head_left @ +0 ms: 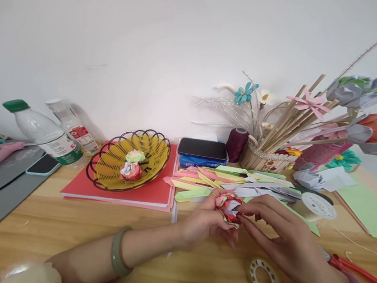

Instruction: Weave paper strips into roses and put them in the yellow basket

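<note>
Held a red-and-white paper flower (pixel 229 207) in the left hand (pixel 203 224), below and slightly right of the frame's centre, with fingers wrapped around it. Pinched its right edge with fingertips of the right hand (pixel 284 237), toward the lower right. Had folded paper strips (pixel 209 178) just behind, mid-frame, and a yellow basket (pixel 113 157) holding two paper blossoms (pixel 130 171) left of centre.

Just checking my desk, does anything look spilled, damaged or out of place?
Nothing looks spilled or damaged. Slightly untidy, though: a loose thread trails across the table beside the white spool, and the folded paper strips lie jumbled.
</note>
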A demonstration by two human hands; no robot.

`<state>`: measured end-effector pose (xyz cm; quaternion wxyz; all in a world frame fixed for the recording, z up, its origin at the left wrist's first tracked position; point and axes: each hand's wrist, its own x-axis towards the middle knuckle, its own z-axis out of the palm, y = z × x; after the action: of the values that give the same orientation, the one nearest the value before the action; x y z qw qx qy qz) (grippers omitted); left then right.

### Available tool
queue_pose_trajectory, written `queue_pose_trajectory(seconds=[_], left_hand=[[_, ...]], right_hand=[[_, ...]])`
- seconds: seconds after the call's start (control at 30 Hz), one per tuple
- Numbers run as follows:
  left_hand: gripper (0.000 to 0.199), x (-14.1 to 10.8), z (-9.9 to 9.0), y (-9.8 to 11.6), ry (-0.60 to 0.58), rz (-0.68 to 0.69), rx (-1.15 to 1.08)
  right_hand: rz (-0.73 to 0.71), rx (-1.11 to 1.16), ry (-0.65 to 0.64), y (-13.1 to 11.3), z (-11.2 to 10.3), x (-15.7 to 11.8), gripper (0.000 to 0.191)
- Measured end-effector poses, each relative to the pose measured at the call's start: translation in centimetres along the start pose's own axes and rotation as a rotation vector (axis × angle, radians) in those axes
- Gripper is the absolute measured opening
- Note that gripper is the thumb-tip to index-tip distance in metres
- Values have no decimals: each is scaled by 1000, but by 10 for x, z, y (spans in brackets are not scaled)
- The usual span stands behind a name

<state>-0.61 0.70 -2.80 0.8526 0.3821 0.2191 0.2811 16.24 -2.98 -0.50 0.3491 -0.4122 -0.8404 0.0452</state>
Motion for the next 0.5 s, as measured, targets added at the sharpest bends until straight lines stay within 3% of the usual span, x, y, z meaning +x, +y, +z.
queue_pose_trajectory(seconds=[0.23,0.5], left_hand=[[57,0,2,2,-10,-34,0],[65,-1,0,-1,18,-26,45]], right_hand=[[-46,-14,59,-3,-2,2,11],[119,59,-3,-5,-3,4,3]])
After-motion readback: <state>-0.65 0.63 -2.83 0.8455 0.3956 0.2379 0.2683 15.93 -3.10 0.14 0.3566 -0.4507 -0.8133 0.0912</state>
